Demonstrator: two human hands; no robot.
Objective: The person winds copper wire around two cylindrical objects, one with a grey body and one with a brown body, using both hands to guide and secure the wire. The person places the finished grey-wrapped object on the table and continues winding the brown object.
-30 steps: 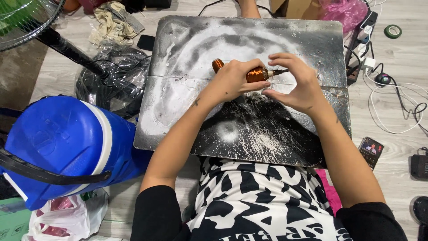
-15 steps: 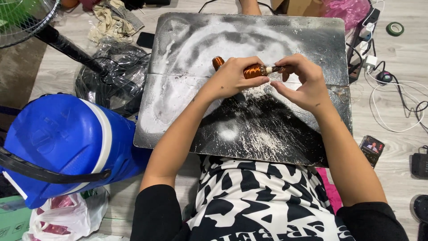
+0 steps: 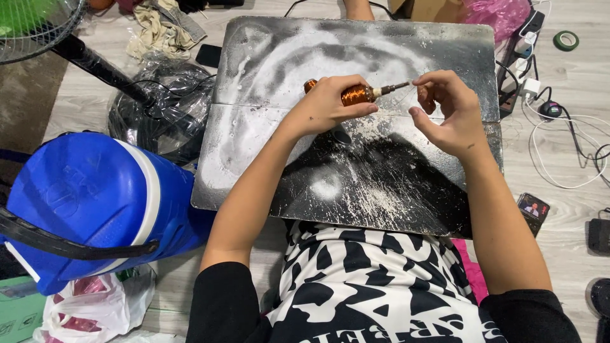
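Observation:
My left hand [image 3: 330, 101] grips a small spool wound with copper wire [image 3: 353, 94], held level above a scuffed black and white board [image 3: 279, 51]. A short metal shaft sticks out of the spool's right end. My right hand [image 3: 448, 114] hovers just right of that shaft tip, thumb and forefinger pinched near it, the other fingers spread. Whether they pinch a thin wire is too fine to tell.
A blue cooler [image 3: 89, 203] lies at my left. A black fan stand [image 3: 95, 63] and a plastic-wrapped bundle [image 3: 159, 108] sit beyond it. White cables and plugs [image 3: 559, 127] and a phone [image 3: 532, 208] lie on the floor at right. A green tape roll [image 3: 565, 40] is far right.
My right hand has drawn away to the right from the spool, leaving its shaft end bare. My left hand kept its hold and stayed in place.

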